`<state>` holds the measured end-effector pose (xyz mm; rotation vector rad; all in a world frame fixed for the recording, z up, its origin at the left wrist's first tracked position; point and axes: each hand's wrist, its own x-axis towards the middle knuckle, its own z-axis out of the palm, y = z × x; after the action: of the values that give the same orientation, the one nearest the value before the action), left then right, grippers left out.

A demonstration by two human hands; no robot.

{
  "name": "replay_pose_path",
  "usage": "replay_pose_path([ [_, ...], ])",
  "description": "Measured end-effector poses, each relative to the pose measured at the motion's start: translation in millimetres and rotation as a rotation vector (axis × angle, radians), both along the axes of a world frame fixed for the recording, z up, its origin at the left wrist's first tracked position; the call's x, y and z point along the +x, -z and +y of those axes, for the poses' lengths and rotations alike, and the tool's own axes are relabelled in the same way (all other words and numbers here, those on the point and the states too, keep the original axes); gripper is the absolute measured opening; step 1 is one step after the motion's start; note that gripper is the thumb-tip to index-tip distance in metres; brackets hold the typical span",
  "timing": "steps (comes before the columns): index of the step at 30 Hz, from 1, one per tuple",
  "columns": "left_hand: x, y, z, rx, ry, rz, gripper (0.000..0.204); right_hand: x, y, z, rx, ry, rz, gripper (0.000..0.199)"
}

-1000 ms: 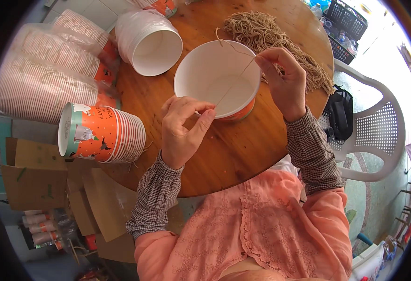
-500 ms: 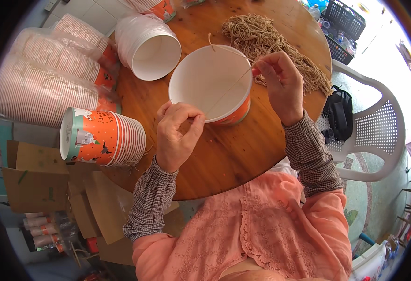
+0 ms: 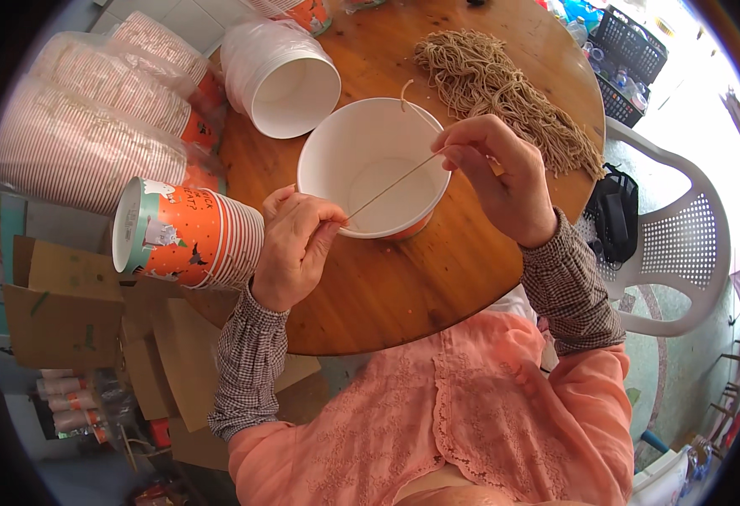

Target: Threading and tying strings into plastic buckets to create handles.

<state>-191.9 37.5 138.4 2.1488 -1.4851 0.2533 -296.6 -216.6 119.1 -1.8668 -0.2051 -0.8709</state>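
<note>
Both grips pinch string; its ends hidden by fingertips.

Far cup stack — cut off by top edge

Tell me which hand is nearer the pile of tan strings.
Right. The right hand is just below-left of the pile of tan strings; the left hand is farther, beyond the white bucket.
</note>
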Motion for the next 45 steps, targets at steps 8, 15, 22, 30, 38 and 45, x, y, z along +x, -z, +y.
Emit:
replay_pose_path([
  [8, 21.9, 7.2, 19.7, -0.022, -0.064, -0.064, 0.01, 3.5, -7.4, 0.7, -0.312, 0.048, -0.081, 0.006],
  [15, -12.1, -16.7, -13.2, -0.125, 0.065, 0.036, 0.027, -7.3, -6.8, 5.6, -0.238, -0.052, -0.01, 0.011],
  [22, -26.7, -22.1, -61.7, -0.027, 0.04, 0.269, 0.017, -29.9, 7.2, 1.6, -0.299, -0.199, 0.068, 0.01],
  [30, -42.0, -19.6, -78.3, 0.19, 0.019, -0.222, 0.01, -29.2, 62.9, 10.2, -0.71, -0.011, 0.041, 0.031],
  [38, -36.1, -3.7, -51.3, 0.312, -0.154, -0.472, 0.01, -24.8, 68.5, 5.3, -0.683, 0.215, 0.124, 0.044],
  [45, -32.2, -9.4, -44.8, 0.049, -0.23, -0.038, 0.01, -12.5, 55.1, 28.1, -0.616, 0.119, 0.043, 0.04],
])
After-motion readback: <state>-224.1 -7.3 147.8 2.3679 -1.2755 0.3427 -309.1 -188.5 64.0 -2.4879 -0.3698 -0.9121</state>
